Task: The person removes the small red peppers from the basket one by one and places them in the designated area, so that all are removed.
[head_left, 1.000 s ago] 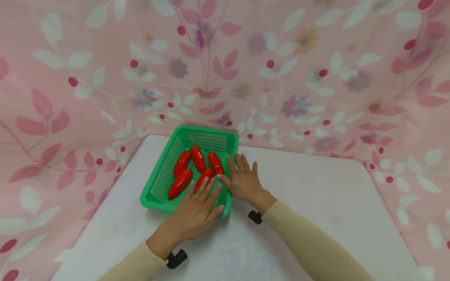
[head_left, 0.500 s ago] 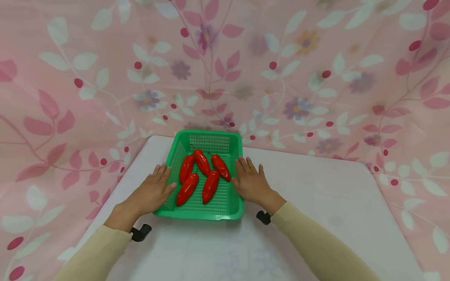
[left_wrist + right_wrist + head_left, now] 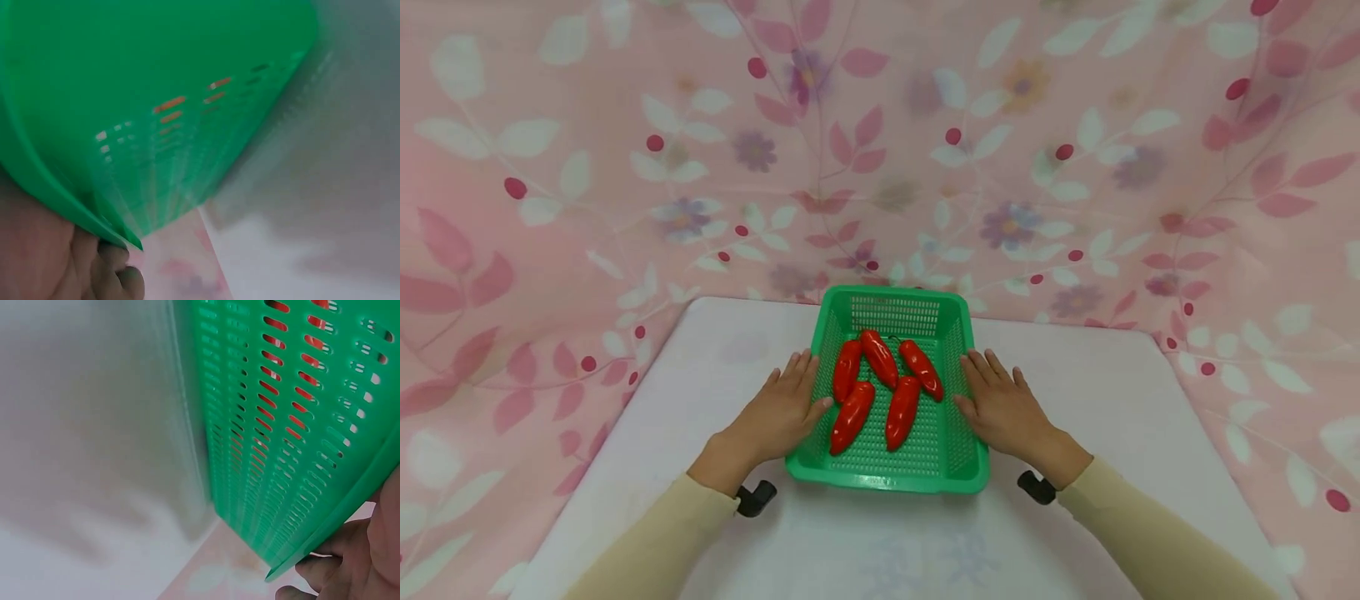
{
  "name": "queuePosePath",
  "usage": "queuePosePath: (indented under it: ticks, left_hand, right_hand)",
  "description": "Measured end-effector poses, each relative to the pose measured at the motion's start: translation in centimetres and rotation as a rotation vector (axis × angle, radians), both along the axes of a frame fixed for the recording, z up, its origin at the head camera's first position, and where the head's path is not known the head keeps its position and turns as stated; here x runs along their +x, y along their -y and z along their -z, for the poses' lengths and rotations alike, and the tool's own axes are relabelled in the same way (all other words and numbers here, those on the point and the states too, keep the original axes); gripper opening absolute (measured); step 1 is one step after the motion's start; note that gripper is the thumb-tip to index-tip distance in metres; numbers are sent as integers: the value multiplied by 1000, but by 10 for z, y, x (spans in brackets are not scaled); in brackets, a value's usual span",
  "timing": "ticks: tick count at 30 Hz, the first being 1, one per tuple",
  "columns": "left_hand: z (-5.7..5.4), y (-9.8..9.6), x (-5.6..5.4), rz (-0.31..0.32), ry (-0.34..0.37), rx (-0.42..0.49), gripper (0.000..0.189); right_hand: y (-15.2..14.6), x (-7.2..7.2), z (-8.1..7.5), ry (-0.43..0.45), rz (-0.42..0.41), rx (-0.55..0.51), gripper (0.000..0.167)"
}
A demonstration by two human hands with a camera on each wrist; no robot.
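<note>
A green plastic basket (image 3: 910, 482) with slotted walls sits on the white-covered table, holding several glossy red peppers (image 3: 902, 412). My left hand (image 3: 772, 412) lies along the basket's left rim, fingers extended forward and the thumb over the edge. On the opposite side, my right hand (image 3: 1007, 408) rests against the right rim with its fingers straight. Up close in the left wrist view, the fingers (image 3: 115, 275) touch the rim's outer side. The right wrist view has the fingers (image 3: 337, 569) beside the rim, with red showing through the slots.
White cloth covers the table (image 3: 1097, 400), its back edge meeting a pink floral curtain (image 3: 880, 150). Table surface extends left and right of the basket. Black wrist mounts (image 3: 756, 498) hang under both sleeves.
My left hand has gone from over the basket's near side to its left rim. The basket has shifted right along the table, with both hands at its sides.
</note>
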State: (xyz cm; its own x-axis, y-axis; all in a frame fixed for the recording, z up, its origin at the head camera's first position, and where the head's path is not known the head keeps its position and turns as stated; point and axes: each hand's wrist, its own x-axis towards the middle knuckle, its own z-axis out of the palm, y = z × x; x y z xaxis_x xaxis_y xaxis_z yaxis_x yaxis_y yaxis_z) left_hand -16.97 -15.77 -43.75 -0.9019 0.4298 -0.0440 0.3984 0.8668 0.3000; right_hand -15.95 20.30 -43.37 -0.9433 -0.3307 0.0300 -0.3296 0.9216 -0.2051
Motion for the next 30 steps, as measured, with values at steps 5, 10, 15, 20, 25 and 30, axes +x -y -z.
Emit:
queuePosePath:
  ticks: [5, 10, 15, 20, 25, 30]
  left_hand:
    - [-4, -20, 8, 10, -8, -40, 82]
    - [-10, -27, 2, 18, -40, -81, 81]
    - [-12, -31, -18, 21, -32, -81, 80]
    - [-7, -31, -28, 13, -10, -56, 80]
    - [-5, -25, -23, 5, 2, -24, 78]
    - [-5, -14, -15, 2, -25, -33, 76]
  right_hand:
    - [-20, 8, 2, -28, 7, -3, 71]
    - [-26, 9, 7, -42, 10, -33, 75]
    - [-27, 8, 8, -37, 23, -36, 75]
    - [-24, 6, 6, -32, 19, -23, 75]
    - [-18, 5, 4, 7, 28, -49, 76]
    - [-10, 7, 5, 44, 19, -55, 79]
